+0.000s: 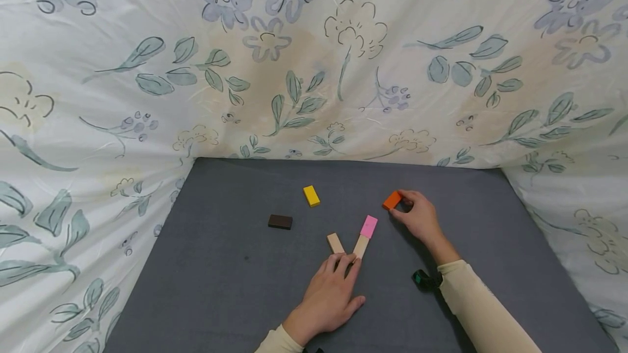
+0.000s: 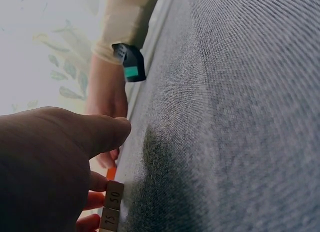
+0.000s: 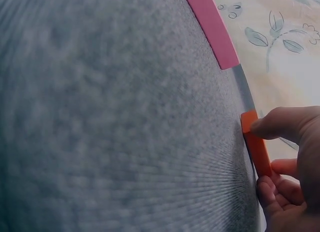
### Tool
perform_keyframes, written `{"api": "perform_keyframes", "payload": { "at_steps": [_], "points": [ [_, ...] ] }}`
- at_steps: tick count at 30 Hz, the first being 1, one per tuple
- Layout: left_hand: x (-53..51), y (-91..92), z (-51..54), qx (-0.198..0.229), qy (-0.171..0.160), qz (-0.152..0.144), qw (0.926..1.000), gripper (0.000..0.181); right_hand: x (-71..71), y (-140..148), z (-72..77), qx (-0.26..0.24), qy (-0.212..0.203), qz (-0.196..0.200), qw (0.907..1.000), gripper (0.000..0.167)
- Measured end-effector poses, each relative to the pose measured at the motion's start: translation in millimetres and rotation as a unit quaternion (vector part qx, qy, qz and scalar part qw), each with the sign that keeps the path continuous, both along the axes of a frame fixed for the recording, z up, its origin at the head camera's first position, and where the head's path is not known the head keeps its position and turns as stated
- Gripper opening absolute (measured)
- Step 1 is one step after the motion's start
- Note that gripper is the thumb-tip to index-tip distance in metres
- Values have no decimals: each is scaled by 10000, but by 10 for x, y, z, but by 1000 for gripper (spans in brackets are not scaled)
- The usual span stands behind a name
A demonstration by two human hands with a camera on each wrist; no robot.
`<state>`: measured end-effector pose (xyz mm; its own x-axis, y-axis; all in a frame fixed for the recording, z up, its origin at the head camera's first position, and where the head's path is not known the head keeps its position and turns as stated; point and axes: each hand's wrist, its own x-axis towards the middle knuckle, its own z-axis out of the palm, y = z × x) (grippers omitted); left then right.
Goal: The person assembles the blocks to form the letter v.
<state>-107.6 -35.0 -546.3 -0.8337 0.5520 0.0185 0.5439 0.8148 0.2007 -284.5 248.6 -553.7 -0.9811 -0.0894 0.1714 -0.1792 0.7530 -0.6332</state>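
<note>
- Right hand (image 1: 419,219): thumb and fingers pinched the orange block (image 1: 391,200), gap closed down to the block's own width; thumb on one end, fingertips at the other in the right wrist view.
- Orange block: at the far right of the block group, beyond and to the right of the pink block (image 1: 369,226), a short gap between the two. Whether its underside fully met the surface (image 1: 221,287) could not be told.
- Left hand (image 1: 331,293): palm down, fingers extended and slightly spread, fingertips on the near parts of two plain wooden blocks; thumb stuck out to the side, away from them. No grip seen.
- Left wooden block (image 1: 336,243) and right wooden block (image 1: 361,245): arranged as a V, far ends apart, near ends covered by the fingers in the head view. Left wrist view showed two wooden end faces side by side, with dark printed digits.
- Pink block: in line with the right wooden block, touching its far end.
- Yellow block (image 1: 311,196): lay farther back, left of the pink one, apart from the rest.
- Dark brown block (image 1: 280,222): lay left of the V, nearer than the yellow block.
- Surface: grey, fabric-textured; floral cloth (image 1: 294,70) behind and at both sides.
- Right wrist: black device (image 1: 424,280) with a green patch, beside a pale sleeve (image 1: 483,304).
</note>
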Motion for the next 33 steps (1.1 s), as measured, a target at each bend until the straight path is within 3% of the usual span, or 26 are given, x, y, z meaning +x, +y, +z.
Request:
{"api": "perform_keyframes", "payload": {
  "at_steps": [10, 33],
  "points": [
    [7, -5, -6, 31, 103, -11, 9999, 73, 5, -17, -12, -61, -42, 57, 10000, 66],
    [-3, 11, 7, -54, -45, -4, 10000, 74, 36, -82, 12, -232, -129, 179, 9995, 65]
  ]
}}
